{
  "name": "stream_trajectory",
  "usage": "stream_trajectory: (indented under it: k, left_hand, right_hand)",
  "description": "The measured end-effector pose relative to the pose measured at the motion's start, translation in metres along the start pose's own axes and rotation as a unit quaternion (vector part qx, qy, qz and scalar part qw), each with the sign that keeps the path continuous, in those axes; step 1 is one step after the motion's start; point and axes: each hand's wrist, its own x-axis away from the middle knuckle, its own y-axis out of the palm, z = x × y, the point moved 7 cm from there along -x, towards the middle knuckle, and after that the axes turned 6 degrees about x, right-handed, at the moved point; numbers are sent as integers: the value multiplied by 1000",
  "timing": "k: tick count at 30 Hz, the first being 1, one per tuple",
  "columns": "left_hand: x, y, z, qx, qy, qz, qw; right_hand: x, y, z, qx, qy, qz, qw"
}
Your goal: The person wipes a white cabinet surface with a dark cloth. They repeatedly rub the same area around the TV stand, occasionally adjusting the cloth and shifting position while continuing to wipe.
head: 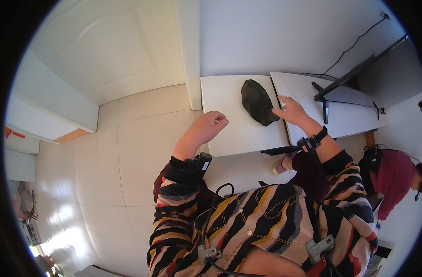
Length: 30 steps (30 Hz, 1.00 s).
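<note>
A dark, crumpled cloth item [259, 102], folded into an oval shape, lies on the white tabletop [219, 138]. My right hand [292, 110] is just to the right of the cloth, over the seam between two table sections, with thumb and forefinger apart. Its thumb tip is close to the cloth's edge; whether they touch I cannot tell. My left hand [209, 126] hovers by the table's left edge, fingers curled towards the thumb, with a small gap between them and nothing visible in it. Both wrists wear black straps with small devices.
A black-framed screen [387, 76] stands on black feet on the right table section [301, 133], its cable [349, 50] running up the wall. A white door [127, 45] is at the upper left. A dark red garment [393, 171] hangs at the right.
</note>
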Motion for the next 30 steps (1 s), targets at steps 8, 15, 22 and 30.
stream_trajectory:
  k: [8,15,22,30]
  left_hand:
    - [-17,9,4,-27,2,0,1000]
    - [-24,17,7,-14,-17,-1,1000]
    - [-27,18,6,-66,22,4,998]
    - [-29,23,7,-73,22,4,997]
  right_hand:
    - [-51,61,-81,85,-20,176,980]
    - [-48,10,-24,-3,-54,239,970]
    - [-72,-39,115,170,207,207,941]
    - [-94,13,21,96,18,157,983]
